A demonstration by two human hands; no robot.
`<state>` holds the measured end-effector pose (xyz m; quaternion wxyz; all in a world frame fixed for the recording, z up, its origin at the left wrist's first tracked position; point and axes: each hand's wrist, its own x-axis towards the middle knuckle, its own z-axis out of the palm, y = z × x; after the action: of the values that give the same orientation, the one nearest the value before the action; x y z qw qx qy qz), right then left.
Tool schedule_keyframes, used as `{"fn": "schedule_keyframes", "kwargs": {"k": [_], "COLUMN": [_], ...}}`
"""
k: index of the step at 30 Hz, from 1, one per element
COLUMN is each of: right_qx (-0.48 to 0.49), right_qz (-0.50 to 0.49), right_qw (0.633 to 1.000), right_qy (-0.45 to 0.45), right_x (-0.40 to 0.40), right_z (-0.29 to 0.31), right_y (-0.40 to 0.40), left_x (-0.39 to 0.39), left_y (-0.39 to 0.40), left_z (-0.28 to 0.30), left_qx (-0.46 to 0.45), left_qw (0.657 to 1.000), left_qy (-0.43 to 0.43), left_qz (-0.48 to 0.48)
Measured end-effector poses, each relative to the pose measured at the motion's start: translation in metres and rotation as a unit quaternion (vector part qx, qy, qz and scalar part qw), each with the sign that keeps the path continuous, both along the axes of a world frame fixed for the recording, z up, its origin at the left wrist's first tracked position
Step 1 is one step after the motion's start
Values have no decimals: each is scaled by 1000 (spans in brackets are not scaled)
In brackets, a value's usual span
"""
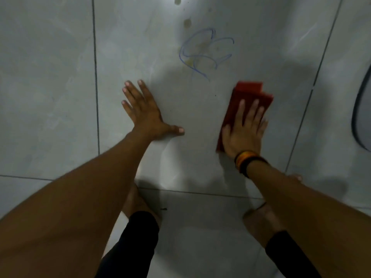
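Observation:
A folded red cloth (251, 93) lies flat on the grey tiled floor (50, 77). My right hand (245, 129) presses on its near half with straight fingers; the far end of the cloth sticks out beyond the fingertips. My left hand (144, 113) rests flat on the bare tile to the left, fingers spread, holding nothing. A blue scribble (204, 51) marks the tile a little beyond and between the two hands, with yellowish stains (187, 23) around and above it.
My two bare feet (261, 219) and black trouser legs (128, 241) are at the bottom of the view. Dark grout lines (96, 77) cross the floor. A dark curved object (359, 109) shows at the right edge.

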<state>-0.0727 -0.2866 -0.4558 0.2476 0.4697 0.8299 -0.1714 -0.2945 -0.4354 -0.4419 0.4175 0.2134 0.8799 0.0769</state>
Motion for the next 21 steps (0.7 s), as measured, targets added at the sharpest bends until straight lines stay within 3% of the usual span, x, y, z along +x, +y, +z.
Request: {"fn": "schedule_keyframes", "kwargs": {"k": [3,6,9,11,15,18,21], "right_qx": [32,55,-3,-26,3,35,63], "right_qz": [-46,87,242,264,118,-12,5], "right_qw": [995,986,958,956,992,998,992], "right_qy": [77,133,152,122,31,52,109], "right_x": [-88,-142,-112,-63,-21,-84,-172], "right_z": [-15,-22,-16,-8,3,-6,-17], "right_y": [27,5,-20,-16,34,81,93], "left_x": [1,0,-3,-3,-3,-3,-5], "left_y": [8,2,6,10,10,8,5], "left_z": [-12,-18,-16,-9,-5,-9,-10], "left_qx": [2,8,-2,-23,-31,-19,-19], "left_qw": [1000,1000,1000,1000,999,1000,1000], "left_qy": [15,22,7,-10,-16,-12,-15], "left_qz": [11,2,-7,1,10,2,-5]}}
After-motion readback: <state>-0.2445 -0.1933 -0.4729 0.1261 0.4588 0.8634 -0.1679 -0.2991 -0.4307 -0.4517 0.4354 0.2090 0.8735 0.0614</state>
